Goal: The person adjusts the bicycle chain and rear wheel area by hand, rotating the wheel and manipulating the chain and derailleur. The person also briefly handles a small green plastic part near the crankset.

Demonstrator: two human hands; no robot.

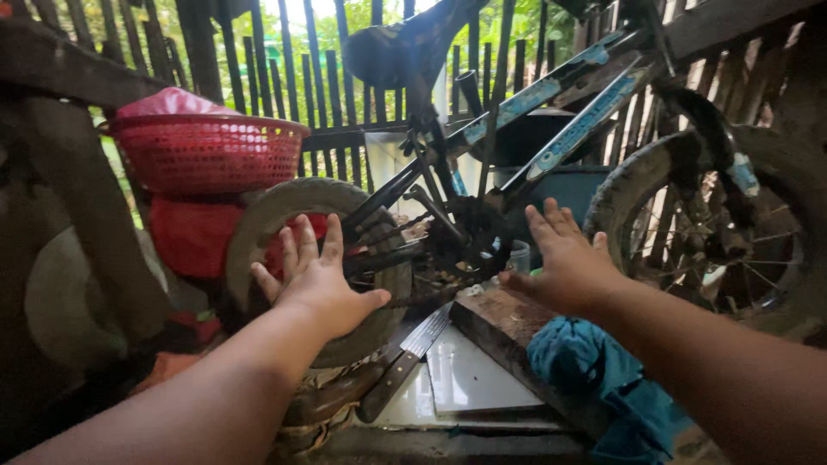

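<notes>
A small muddy bicycle (551, 95) with a blue and black frame leans in front of a slatted wooden fence. My left hand (314, 280) is spread open in front of its rear tyre (284, 207), holding nothing. My right hand (564, 258) is also open, fingers apart, close to the chain and crank area (469, 237). The front wheel (715, 224) stands to the right of that hand. The black saddle (401, 47) is above, between the two hands.
A red plastic basket (207, 151) sits at upper left over a red container. Below my hands lie a large knife (405, 362), a white tile (469, 379), a wooden block (504, 323) and a blue cloth (594, 370).
</notes>
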